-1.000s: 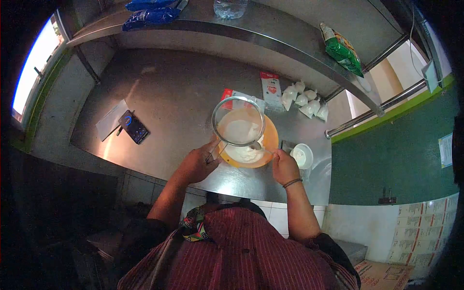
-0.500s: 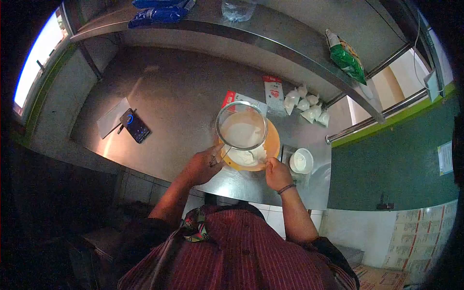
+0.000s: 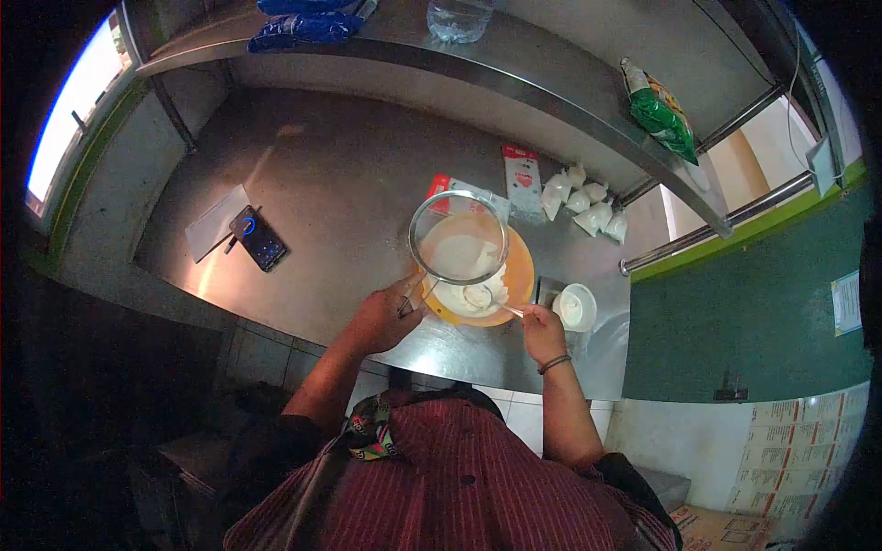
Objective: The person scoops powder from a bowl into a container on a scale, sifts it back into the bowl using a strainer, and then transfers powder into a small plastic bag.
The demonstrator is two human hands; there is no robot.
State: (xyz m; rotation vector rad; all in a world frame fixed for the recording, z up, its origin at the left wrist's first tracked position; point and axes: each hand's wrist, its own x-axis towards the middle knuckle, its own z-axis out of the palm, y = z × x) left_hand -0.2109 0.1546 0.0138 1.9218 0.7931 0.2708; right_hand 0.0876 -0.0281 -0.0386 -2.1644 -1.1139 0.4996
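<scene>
My left hand (image 3: 390, 315) is closed round the handle of a round wire sieve (image 3: 457, 278), which is held over an orange bowl (image 3: 521, 273). White powder (image 3: 450, 298), like flour, lies in the bowl and shows through the mesh. A spoon (image 3: 512, 309) is gripped in my right hand (image 3: 544, 334), at the right side of the bowl. The spoon's head is over the powder, just below the sieve rim. Close to my right hand stands a white tub (image 3: 574, 308) with white powder inside, on what looks like a scale (image 3: 548, 286).
Behind the bowl lie red and white packets (image 3: 522, 179) and several small bags of white powder (image 3: 594, 218). A phone (image 3: 258, 241) leans near a white sheet (image 3: 214, 223) at left. The steel shelf (image 3: 514, 83) above carries blue packs (image 3: 303, 30) and a green bag (image 3: 661, 118).
My right hand has moved right, away from the bowl's rim, drawing the spoon with it, so more of its handle shows. My left hand and the sieve stay almost still.
</scene>
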